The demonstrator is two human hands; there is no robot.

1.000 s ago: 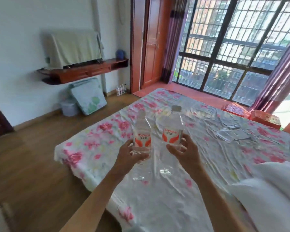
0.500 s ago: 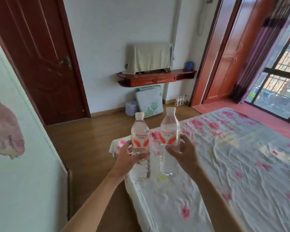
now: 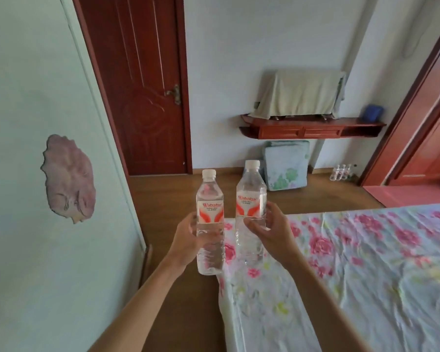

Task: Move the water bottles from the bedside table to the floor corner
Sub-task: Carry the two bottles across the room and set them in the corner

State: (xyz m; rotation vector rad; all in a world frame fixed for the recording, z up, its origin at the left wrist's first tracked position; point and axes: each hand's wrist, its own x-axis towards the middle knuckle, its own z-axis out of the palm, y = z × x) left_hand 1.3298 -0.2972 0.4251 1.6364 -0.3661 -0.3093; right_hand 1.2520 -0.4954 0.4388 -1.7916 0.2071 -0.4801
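Two clear plastic water bottles with white caps are held upright side by side, apart, above the bed's near corner. Each carries a white label with red wing shapes and red "Wahaha" lettering; the smaller print is unreadable. The left hand point(image 3: 188, 240) has its fingers clamped around the left bottle point(image 3: 210, 222) below the label. The right hand point(image 3: 269, 232) grips the right bottle point(image 3: 250, 212) likewise. Both forearms reach forward over the flower-patterned bedsheet point(image 3: 366, 262).

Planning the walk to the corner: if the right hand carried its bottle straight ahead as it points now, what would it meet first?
Probably nothing nearby: past the right hand lies open wood floor, then the folded cushion against the wall; depth is uncertain.
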